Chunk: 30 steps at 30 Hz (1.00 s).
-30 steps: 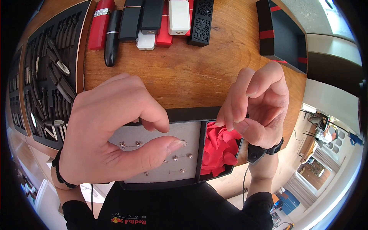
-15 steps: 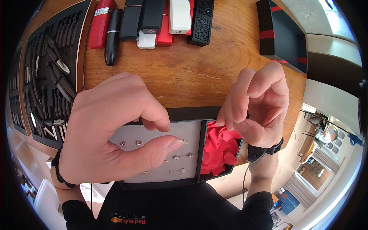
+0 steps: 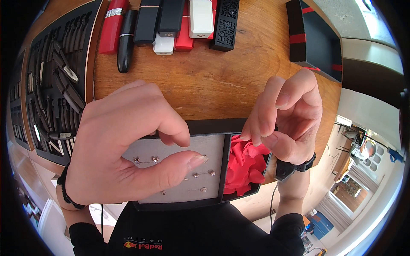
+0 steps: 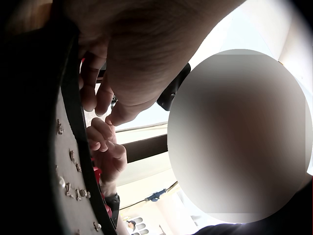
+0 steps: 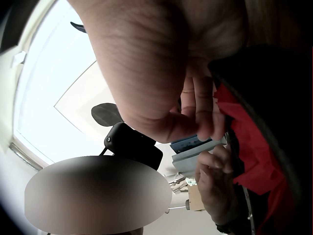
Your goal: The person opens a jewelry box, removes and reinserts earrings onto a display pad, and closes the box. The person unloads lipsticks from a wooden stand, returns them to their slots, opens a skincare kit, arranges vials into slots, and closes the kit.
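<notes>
Head view looking down, 2 wrist close-ups facing across the box [image 3: 205, 127], hands [image 3: 121, 141] in all 3

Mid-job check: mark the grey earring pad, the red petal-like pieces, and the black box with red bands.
Grey earring pad [image 3: 205, 144]: head view, bare upper part.
Red petal-like pieces [image 3: 247, 167]: head view, middle of the pile.
Black box with red bands [image 3: 297, 53]: head view, outer wall beside a band.

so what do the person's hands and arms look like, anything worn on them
The left hand and right hand are bare. A black band circles the left wrist; a black strap with a small black device, the right. A thin dark cable hangs by each forearm. The black sleeves end above the wrists.
</notes>
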Motion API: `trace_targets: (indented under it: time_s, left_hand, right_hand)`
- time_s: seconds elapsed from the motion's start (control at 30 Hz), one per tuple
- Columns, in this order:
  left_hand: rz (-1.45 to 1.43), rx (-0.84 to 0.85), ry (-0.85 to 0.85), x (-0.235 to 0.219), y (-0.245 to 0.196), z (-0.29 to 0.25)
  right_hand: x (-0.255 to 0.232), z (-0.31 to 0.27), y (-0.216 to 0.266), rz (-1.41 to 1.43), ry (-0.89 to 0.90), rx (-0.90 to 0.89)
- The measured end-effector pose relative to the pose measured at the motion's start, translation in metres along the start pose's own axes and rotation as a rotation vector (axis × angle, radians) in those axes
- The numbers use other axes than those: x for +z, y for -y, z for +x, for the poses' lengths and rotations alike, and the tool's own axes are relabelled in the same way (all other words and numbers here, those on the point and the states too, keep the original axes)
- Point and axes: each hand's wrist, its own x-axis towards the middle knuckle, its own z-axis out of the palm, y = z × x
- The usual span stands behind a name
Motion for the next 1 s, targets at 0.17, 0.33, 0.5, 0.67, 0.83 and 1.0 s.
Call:
trace_targets:
  time_s: [0.17,0.33,0.5,0.67,0.83,1.0]
  left_hand:
    - [0.003,0.007,-0.001,0.0009,0.0006,0.0004]
    - [-0.002,0.012,-0.003,0.0014,0.0012,0.0002]
    - [-0.002,0.013,-0.005,0.0012,0.0014,0.0002]
    - [-0.008,0.002,-0.003,0.0012,0.0001,0.0011]
    - [-0.032,0.014,-0.019,0.0029,-0.001,0.0025]
    - [-0.028,-0.004,-0.005,0.0015,-0.0027,0.0009]
  right_hand:
    - [-0.0002,-0.0007,-0.0004,-0.001,-0.002,-0.004]
    - [-0.0004,-0.0006,0.0003,0.005,-0.003,0.001]
    - [-0.0004,-0.0003,-0.0002,0.002,0.007,-0.006]
    - [0.0063,-0.0004,0.0022,-0.008,-0.058,0.0]
    - [0.0088,0.0003,-0.0037,0.035,-0.11,-0.054]
    - [0.0042,-0.0006,-0.0036,0.002,-0.089,-0.073]
